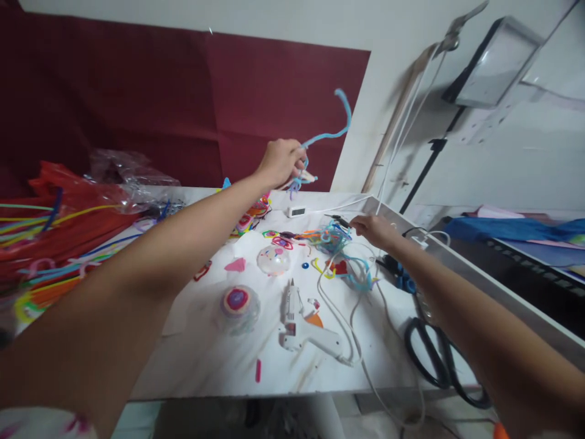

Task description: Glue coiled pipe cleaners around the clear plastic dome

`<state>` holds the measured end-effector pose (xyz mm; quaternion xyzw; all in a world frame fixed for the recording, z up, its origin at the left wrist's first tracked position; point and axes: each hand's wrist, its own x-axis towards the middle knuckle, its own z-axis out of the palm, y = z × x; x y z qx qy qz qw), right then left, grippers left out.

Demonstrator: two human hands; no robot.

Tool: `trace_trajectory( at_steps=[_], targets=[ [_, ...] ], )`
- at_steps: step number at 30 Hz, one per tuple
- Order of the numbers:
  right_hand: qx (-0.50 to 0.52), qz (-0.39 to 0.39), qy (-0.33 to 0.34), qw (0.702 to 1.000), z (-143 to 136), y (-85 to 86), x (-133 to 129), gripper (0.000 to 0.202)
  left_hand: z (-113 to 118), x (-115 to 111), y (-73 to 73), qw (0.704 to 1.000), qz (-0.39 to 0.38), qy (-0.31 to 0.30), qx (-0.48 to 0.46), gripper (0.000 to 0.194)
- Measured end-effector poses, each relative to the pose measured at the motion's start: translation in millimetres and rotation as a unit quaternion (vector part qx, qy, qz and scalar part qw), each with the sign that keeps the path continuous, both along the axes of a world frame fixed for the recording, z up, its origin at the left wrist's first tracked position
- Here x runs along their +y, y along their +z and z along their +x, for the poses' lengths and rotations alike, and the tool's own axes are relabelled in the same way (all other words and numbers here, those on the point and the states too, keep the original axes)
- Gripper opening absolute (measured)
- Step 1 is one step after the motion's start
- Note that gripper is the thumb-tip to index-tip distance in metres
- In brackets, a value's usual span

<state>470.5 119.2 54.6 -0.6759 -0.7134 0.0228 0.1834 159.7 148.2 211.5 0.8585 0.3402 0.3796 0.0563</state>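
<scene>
My left hand (284, 161) is raised over the back of the table, its fingers closed on a light blue pipe cleaner (329, 135). The free end curls upward, and a small bundle of white, blue and purple pieces hangs under the fingers. My right hand (373, 231) is lower, at the right edge of a tangled heap of blue pipe cleaners (336, 236). Its fingers are pinched together beside a small dark object (339, 221); what they hold is too small to make out. A white glue gun (304, 332) lies on its side in front.
A clear dome with a pink and purple disc (237, 299) and another clear dome (273, 261) rest on white paper. Black-handled scissors (441, 360) lie at right, near the cords. Bundles of pipe cleaners (50, 244) fill the left. A lamp (496, 64) stands behind.
</scene>
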Motion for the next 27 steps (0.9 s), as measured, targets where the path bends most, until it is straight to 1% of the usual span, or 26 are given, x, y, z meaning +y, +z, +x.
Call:
trace_trajectory(
  at_steps=[1,2,4,5,6,7,10,12,13,15,16,19,21,23,24,26,27],
  targets=[
    [0.007,0.002,-0.005,1.0,2,-3.3,2,0.028,-4,1,5.3,1.0,-0.009,-0.001,-0.017,0.082],
    [0.018,0.009,-0.007,1.0,2,-5.4,4,0.031,-7,2,8.7,0.998,-0.03,-0.009,-0.05,0.078],
    [0.051,0.035,0.005,0.998,-3,-5.9,7,0.035,-10,1,9.1,0.981,-0.11,-0.046,-0.151,0.059],
    [0.073,0.056,0.018,0.996,-9,-4.2,7,0.037,-10,-1,6.0,0.959,-0.166,-0.073,-0.217,0.044],
    [0.097,0.08,0.035,0.991,-16,-1.1,6,0.041,-10,-5,1.1,0.941,-0.203,-0.095,-0.252,0.031],
    [0.122,0.105,0.057,0.985,-26,3.1,5,0.047,-9,-9,-5.3,0.935,-0.217,-0.108,-0.258,0.027],
    [0.182,0.168,0.133,0.96,-62,19.3,-2,0.072,-1,-28,-26.8,0.914,-0.264,-0.154,-0.266,0.024],
    [0.193,0.178,0.178,0.948,-87,29.0,-5,0.086,4,-41,-37.4,0.9,-0.291,-0.192,-0.263,0.024],
    [0.192,0.171,0.196,0.946,-97,32.2,-6,0.084,5,-46,-40.5,0.893,-0.299,-0.208,-0.264,0.023],
    [0.18,0.144,0.217,0.949,-111,34.2,-7,0.067,6,-53,-42.4,0.882,-0.308,-0.227,-0.275,0.024],
    [0.17,0.13,0.219,0.952,-114,32.9,-7,0.058,5,-54,-41.4,0.878,-0.309,-0.229,-0.286,0.025],
    [0.129,0.115,0.183,0.968,-105,21.3,-10,0.046,-6,-49,-33.1,0.868,-0.301,-0.215,-0.331,0.029],
    [0.099,0.108,0.137,0.98,-87,9.8,-15,0.039,-17,-42,-23.6,0.858,-0.284,-0.195,-0.379,0.029],
    [0.068,0.093,0.084,0.99,-66,-0.9,-21,0.037,-30,-35,-12.5,0.835,-0.255,-0.162,-0.46,0.029],
    [0.054,0.086,0.059,0.993,-56,-4.9,-23,0.037,-37,-32,-7.3,0.831,-0.24,-0.155,-0.477,0.028],
    [0.031,0.079,0.014,0.996,-37,-8.4,-23,0.037,-49,-28,-0.5,0.84,-0.223,-0.151,-0.471,0.029],
    [0.022,0.078,-0.002,0.997,-30,-7.6,-20,0.039,-54,-28,0.1,0.856,-0.211,-0.146,-0.449,0.03]
  ],
)
